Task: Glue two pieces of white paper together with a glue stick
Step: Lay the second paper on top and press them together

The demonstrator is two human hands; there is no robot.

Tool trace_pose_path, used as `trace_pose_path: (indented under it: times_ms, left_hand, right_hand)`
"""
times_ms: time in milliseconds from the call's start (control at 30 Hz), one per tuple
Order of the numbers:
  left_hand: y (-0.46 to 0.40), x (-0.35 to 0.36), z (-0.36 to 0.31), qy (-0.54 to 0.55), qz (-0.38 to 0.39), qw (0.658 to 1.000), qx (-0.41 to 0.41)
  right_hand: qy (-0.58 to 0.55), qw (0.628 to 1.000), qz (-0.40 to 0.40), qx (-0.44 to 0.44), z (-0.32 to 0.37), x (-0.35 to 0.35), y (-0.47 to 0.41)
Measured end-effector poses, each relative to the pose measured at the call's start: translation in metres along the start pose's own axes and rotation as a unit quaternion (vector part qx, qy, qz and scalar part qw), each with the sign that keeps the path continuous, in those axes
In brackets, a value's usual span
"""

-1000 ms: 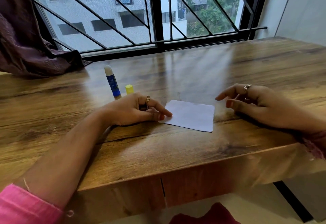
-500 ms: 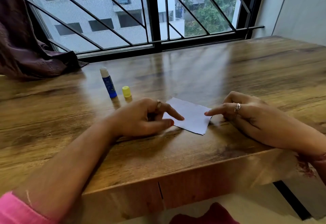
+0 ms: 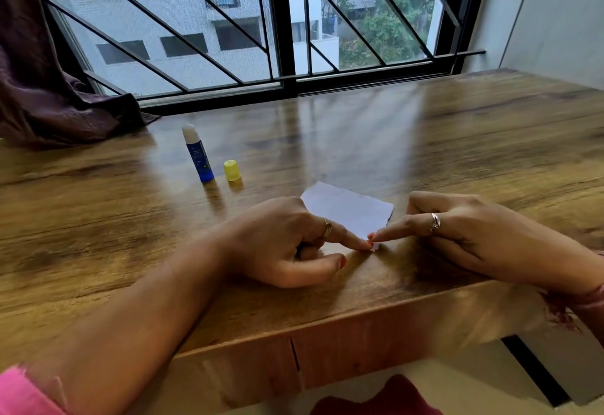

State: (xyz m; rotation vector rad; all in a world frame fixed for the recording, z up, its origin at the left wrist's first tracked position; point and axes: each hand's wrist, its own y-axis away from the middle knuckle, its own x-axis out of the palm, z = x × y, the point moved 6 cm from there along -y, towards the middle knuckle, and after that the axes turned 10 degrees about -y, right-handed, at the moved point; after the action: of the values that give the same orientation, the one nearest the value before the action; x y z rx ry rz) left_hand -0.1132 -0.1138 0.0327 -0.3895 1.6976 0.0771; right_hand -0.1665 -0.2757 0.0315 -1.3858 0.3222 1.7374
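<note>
Paper (image 3: 347,208) apparently lay already joined, both index fingertips pressing its 6 o'clock corner, uncapped glue stick (image 3: 197,153) at 10 o'clock.

No text can be read anywhere. The blue glue stick (image 3: 198,154) standing on the bench (image 3: 425,140) bears small pale print on its barrel, but it is too small and blurred to make out.

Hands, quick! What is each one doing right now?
Left hand: holds nothing; index fingertip presses the near corner of the white paper sheet, other fingers curled.
Right hand: holds nothing; index fingertip presses the same corner.
</note>
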Motion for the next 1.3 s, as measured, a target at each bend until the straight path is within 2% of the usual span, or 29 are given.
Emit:
trace_pose_path:
  times_ms: [333,467,700,1167,1300]
  left_hand:
    - [0.0,0.001,-0.002,-0.003,0.007,1.0,-0.019]
    - [0.0,0.002,-0.001,-0.002,0.016,0.999,-0.029]
    - [0.0,0.003,0.001,0.003,0.015,0.999,-0.034]
    - [0.006,-0.004,0.017,0.015,0.005,0.999,-0.042]
    - [0.012,-0.011,0.028,0.033,-0.014,0.997,-0.07]
  right_hand:
    - [0.005,1.0,0.004,0.016,-0.005,0.001,0.0]
    - [-0.016,0.997,-0.014,0.069,-0.014,0.0,0.001]
    - [0.021,0.98,-0.089,0.178,-0.026,-0.008,0.003]
    - [0.088,0.984,-0.067,0.141,-0.007,-0.009,0.003]
    - [0.058,0.987,-0.044,0.145,0.004,-0.006,0.003]
